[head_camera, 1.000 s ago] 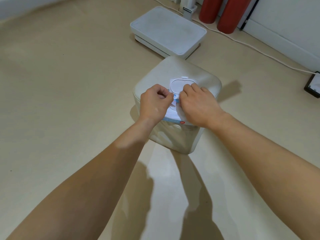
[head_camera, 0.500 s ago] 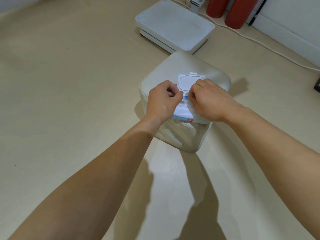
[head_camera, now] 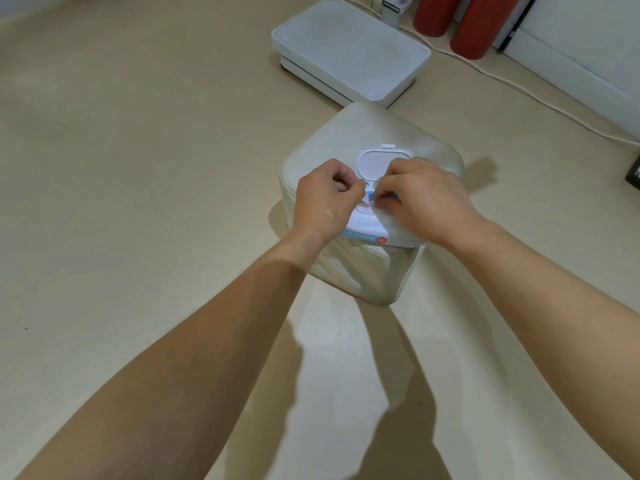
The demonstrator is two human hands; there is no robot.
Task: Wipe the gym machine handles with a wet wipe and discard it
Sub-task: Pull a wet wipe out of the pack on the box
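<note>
A white wet wipe pack (head_camera: 367,221) with blue trim lies on a cream padded stool (head_camera: 374,133). Its flip lid (head_camera: 379,164) stands open toward the far side. My left hand (head_camera: 323,199) rests on the pack's left part with fingers curled, pinching at the opening. My right hand (head_camera: 420,199) covers the pack's right part, its fingertips pinched at the same opening. What the fingertips hold is too small to tell. No gym machine handle is in view.
A flat white platform (head_camera: 349,46) sits on the beige floor beyond the stool. Two red cylinders (head_camera: 474,26) stand by the wall at the top right. A white cable (head_camera: 540,98) runs along the floor there. A dark object (head_camera: 633,174) shows at the right edge.
Both hands stay on the pack, fingertips working slightly at the opening. The view has shifted a little, so the stool sits further right in frame.
</note>
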